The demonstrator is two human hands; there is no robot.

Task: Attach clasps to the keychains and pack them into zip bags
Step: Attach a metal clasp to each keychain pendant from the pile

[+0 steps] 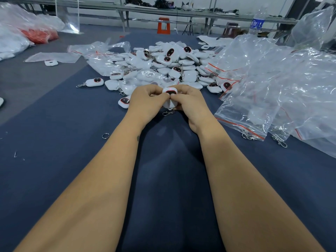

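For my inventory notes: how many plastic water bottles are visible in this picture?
1. A clear plastic water bottle with a blue label stands at the far right, behind the crumpled transparent bags. Others may be hidden behind them.

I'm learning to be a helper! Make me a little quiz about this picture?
1. True or false: both hands hold the same white keychain.
2. What hangs under that keychain? A) a metal clasp B) a red ribbon C) a bell
3. Fill in: the loose metal ring lies on the blue cloth to the person's ____.

Key
1. True: the left hand and right hand both pinch it.
2. A: the clasp dangles below it.
3. Left, apart from the pile of keychains.
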